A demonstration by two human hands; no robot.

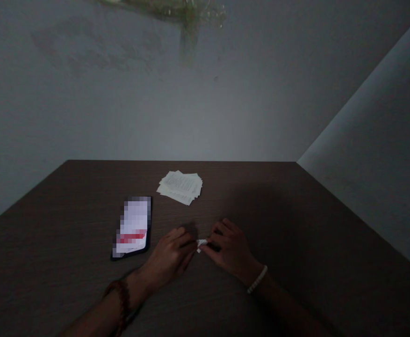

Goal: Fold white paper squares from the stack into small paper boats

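Observation:
A small piece of white paper [201, 244] shows between my two hands, low over the table. My left hand [172, 249] pinches its left end with the fingers drawn together. At the other end my right hand [230, 246] grips it between thumb and fingers. Most of the paper is covered by my fingertips, so its full shape cannot be made out. Beyond my hands lies a loose stack of printed paper sheets [181, 187], fanned unevenly.
Left of my hands a phone [134, 224] with a lit, blurred screen lies on the dark brown wooden table [68, 206]. A grey wall [205, 112] rises behind the table's far edge, and another wall [383, 154] borders the right side.

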